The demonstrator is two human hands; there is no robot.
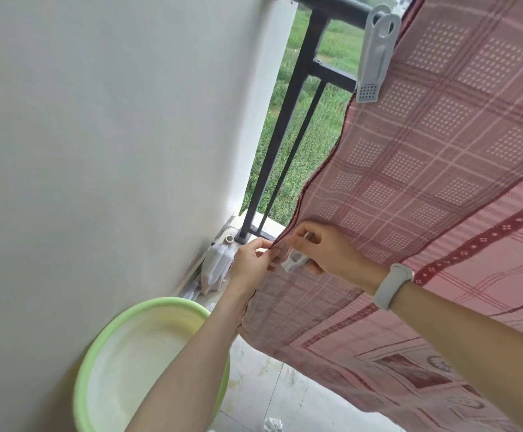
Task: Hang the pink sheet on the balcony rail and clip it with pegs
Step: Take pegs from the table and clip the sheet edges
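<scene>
The pink checked sheet (434, 145) hangs over the black balcony rail (338, 4) and fills the right side of the view. A large grey peg (375, 54) clips the sheet's left edge to the top rail. Low down at the sheet's left edge, my left hand (249, 263) pinches the hem. My right hand (325, 247), with a white band on its wrist, grips a small white peg (294, 260) right at that same edge. The peg's jaws are partly hidden by my fingers.
A white wall (113, 135) closes the left side. A green basin (141, 363) stands on the tiled floor below my left arm. A whitish plastic jug (218, 266) sits in the corner by the rail's base. Grass lies beyond the bars.
</scene>
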